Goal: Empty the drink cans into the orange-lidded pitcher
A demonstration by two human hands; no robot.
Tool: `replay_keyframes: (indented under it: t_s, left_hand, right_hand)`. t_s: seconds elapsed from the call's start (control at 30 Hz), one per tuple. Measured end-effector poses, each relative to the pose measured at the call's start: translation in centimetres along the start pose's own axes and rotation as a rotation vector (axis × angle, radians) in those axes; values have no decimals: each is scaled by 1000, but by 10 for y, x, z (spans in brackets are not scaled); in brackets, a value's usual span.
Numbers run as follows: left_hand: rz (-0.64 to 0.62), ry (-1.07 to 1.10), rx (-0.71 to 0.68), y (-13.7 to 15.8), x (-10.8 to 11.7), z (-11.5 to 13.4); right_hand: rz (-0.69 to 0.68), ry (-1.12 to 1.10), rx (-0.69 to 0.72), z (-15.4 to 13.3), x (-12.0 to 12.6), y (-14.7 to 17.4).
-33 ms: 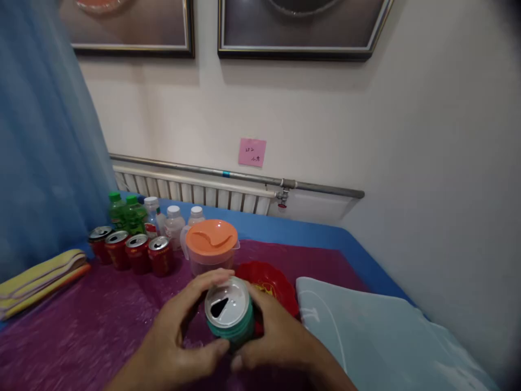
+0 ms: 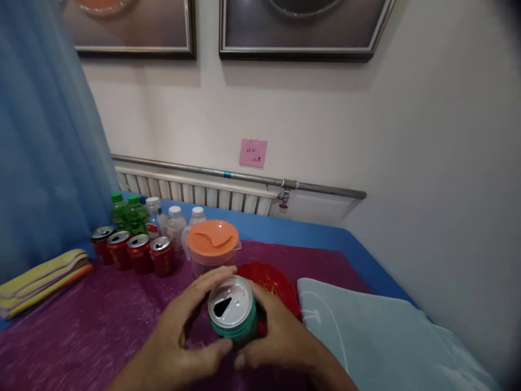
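Observation:
A green drink can (image 2: 235, 315) with an open silver top stands on the purple tablecloth (image 2: 93, 326) just in front of me. My left hand (image 2: 179, 339) wraps its left side, thumb low on the can and fingers curled over the far rim. My right hand (image 2: 280, 336) cups its right side. Both hands grip the can. Right behind it lies a red bowl (image 2: 272, 283), partly hidden by my right hand.
A clear pitcher with an orange lid (image 2: 214, 243) stands behind the can. Several red cans (image 2: 138, 252), green bottles (image 2: 128, 213) and white-capped bottles (image 2: 176, 222) line the back left. Folded towels (image 2: 40, 278) lie far left, a light blue cloth (image 2: 366, 331) right.
The can and both hands sit slightly further right and lower in view; the grip looks the same.

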State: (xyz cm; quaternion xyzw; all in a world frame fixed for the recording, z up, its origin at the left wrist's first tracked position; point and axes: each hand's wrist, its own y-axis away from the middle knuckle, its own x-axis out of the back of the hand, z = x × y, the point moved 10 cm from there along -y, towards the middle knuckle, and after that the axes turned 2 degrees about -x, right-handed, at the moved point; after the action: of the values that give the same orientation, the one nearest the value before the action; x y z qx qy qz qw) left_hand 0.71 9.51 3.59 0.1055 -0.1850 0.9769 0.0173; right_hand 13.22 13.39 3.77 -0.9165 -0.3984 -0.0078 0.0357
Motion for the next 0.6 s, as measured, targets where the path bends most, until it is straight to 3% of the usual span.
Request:
replay_keyframes:
  t_s: [0.07,0.13,0.2,0.23,0.3,0.43,0.6]
  left_hand:
    - [124,5,-24,-6,21,6]
    - [456,82,14,-7,69,-1]
    - [804,229,145,-2,111,-29]
    - [900,312,234,-2,121,-48]
    - [905,420,389,-14,122,-83]
    - [683,509,592,-44,90,-142]
    - [592,546,547,-75,70,-172]
  right_hand:
    - [123,-12,-4,5,21,1]
    - [296,-30,0,12,53,4]
    - [489,-62,25,22,87,9]
    - [575,-81,38,28,102,12]
    - [694,-129,57,41,124,17]
    - [749,-249,48,68,136,19]
    - [724,-262,15,78,133,21]
